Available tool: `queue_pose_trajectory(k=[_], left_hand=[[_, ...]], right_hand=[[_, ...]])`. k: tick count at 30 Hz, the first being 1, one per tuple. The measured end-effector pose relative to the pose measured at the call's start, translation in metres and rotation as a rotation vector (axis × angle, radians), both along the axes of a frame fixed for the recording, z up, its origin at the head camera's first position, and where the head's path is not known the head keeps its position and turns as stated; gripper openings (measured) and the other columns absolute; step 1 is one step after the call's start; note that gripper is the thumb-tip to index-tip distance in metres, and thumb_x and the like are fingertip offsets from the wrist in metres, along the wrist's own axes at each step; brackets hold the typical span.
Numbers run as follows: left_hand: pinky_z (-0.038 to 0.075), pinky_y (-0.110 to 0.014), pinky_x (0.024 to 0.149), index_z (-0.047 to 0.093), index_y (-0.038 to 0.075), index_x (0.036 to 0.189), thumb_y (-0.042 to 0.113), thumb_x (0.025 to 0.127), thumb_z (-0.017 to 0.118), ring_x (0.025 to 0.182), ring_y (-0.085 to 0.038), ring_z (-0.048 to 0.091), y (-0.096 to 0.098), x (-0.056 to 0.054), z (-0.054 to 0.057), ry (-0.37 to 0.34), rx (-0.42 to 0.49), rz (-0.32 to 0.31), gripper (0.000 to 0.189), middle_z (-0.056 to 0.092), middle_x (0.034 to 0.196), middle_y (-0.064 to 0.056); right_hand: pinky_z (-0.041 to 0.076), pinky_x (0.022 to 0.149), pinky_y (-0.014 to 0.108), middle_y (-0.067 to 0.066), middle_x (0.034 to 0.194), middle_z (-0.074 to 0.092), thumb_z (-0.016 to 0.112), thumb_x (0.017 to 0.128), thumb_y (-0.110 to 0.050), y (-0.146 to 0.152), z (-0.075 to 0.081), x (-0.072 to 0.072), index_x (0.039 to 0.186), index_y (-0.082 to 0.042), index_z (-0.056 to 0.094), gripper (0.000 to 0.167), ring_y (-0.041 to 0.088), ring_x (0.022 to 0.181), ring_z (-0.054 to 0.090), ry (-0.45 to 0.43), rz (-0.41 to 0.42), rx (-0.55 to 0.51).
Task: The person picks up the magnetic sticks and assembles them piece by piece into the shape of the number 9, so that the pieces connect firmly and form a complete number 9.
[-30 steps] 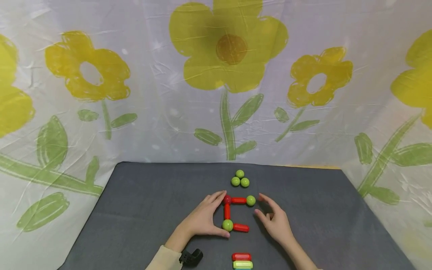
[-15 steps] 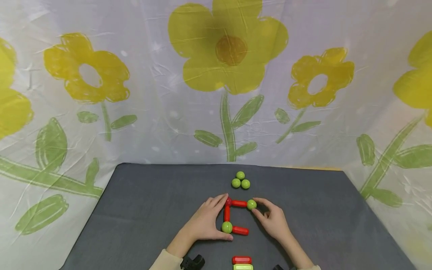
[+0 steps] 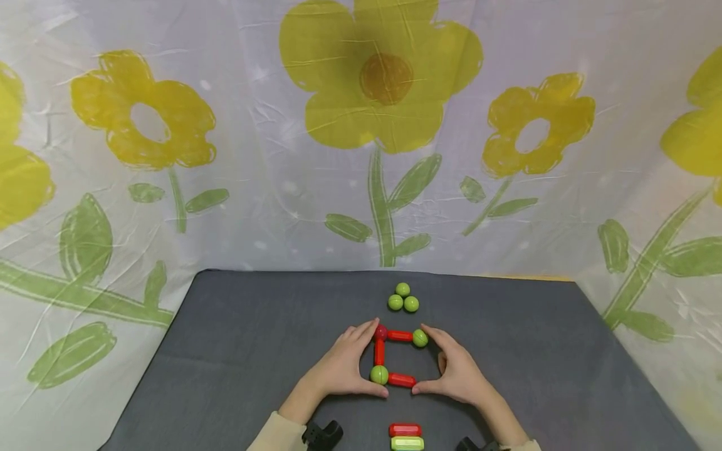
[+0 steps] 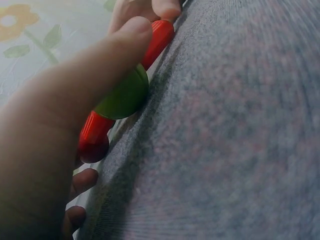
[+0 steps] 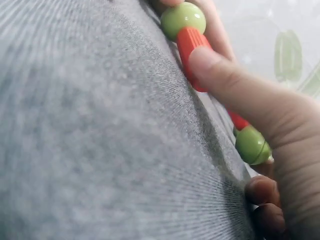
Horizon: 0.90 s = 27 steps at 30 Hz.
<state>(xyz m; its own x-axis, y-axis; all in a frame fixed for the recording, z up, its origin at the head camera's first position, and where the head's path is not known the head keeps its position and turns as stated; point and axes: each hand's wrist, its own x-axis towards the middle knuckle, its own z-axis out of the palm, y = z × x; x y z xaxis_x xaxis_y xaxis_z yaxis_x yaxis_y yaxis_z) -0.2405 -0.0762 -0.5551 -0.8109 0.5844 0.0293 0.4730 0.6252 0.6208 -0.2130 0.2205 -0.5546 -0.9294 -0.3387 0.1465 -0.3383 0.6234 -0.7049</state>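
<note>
On the dark cloth lies a three-sided frame of red toy rods (image 3: 379, 352) and balls. Its corners are a red ball (image 3: 381, 332) at the upper left and a green ball (image 3: 379, 375) at the lower left. Another green ball (image 3: 420, 338) ends the top rod; the bottom rod (image 3: 402, 380) has a bare right end. My left hand (image 3: 344, 363) holds the left side between fingertips at the red ball and thumb by the lower green ball. My right hand (image 3: 459, 371) spans the open side, index finger at the upper green ball, thumb at the bottom rod's end.
Three loose green balls (image 3: 395, 302) sit clustered behind the frame. In front of it, a red rod (image 3: 405, 430) and a yellow-green rod (image 3: 407, 443) lie side by side. A flower-printed curtain (image 3: 265, 207) hangs behind the table (image 3: 242, 313).
My right hand came in from the right, pinched the upper green ball, then spread so its thumb reaches the bottom rod's end. My left hand stays at the frame's left side.
</note>
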Motion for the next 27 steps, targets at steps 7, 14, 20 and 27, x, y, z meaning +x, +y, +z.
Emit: queue_pose_trajectory(k=[7, 14, 20, 27], left_hand=[[0.033, -0.065, 0.120, 0.022, 0.019, 0.172, 0.075, 0.075, 0.084, 0.155, -0.035, 0.033, -0.0009, -0.0008, 0.0007, -0.016, -0.002, -0.008, 0.128, 0.030, 0.173, -0.002], [0.034, -0.065, 0.119, 0.021, 0.019, 0.172, 0.075, 0.075, 0.084, 0.155, -0.033, 0.034, -0.0014, -0.0001, 0.0014, -0.011, -0.008, -0.015, 0.128, 0.028, 0.174, 0.000], [0.035, -0.065, 0.118, 0.022, 0.020, 0.172, 0.071, 0.075, 0.086, 0.155, -0.031, 0.033, -0.0032, 0.0007, 0.0038, -0.034, 0.029, -0.015, 0.127, 0.029, 0.173, 0.000], [0.035, -0.065, 0.118, 0.027, 0.022, 0.171, 0.072, 0.074, 0.086, 0.154, -0.030, 0.035, -0.0046, -0.0010, 0.0029, -0.015, 0.042, -0.015, 0.124, 0.032, 0.172, 0.003]], right_hand=[[0.039, 0.049, 0.022, 0.015, 0.153, 0.053, 0.099, 0.069, -0.052, 0.0001, -0.0013, 0.0002, 0.161, -0.010, 0.046, 0.114, 0.002, 0.049, 0.041, -0.007, -0.004, 0.016], [0.039, 0.050, 0.022, 0.015, 0.152, 0.054, 0.097, 0.072, -0.051, 0.0000, -0.0018, 0.0005, 0.160, -0.008, 0.046, 0.110, 0.002, 0.050, 0.041, 0.006, -0.001, 0.004], [0.039, 0.050, 0.022, 0.016, 0.151, 0.054, 0.097, 0.073, -0.049, -0.0004, -0.0020, 0.0005, 0.160, -0.008, 0.047, 0.108, 0.002, 0.050, 0.041, 0.011, 0.000, -0.001], [0.038, 0.048, 0.022, 0.015, 0.148, 0.056, 0.097, 0.075, -0.047, 0.0002, -0.0028, -0.0011, 0.160, -0.008, 0.047, 0.106, 0.002, 0.047, 0.038, -0.004, -0.003, -0.049]])
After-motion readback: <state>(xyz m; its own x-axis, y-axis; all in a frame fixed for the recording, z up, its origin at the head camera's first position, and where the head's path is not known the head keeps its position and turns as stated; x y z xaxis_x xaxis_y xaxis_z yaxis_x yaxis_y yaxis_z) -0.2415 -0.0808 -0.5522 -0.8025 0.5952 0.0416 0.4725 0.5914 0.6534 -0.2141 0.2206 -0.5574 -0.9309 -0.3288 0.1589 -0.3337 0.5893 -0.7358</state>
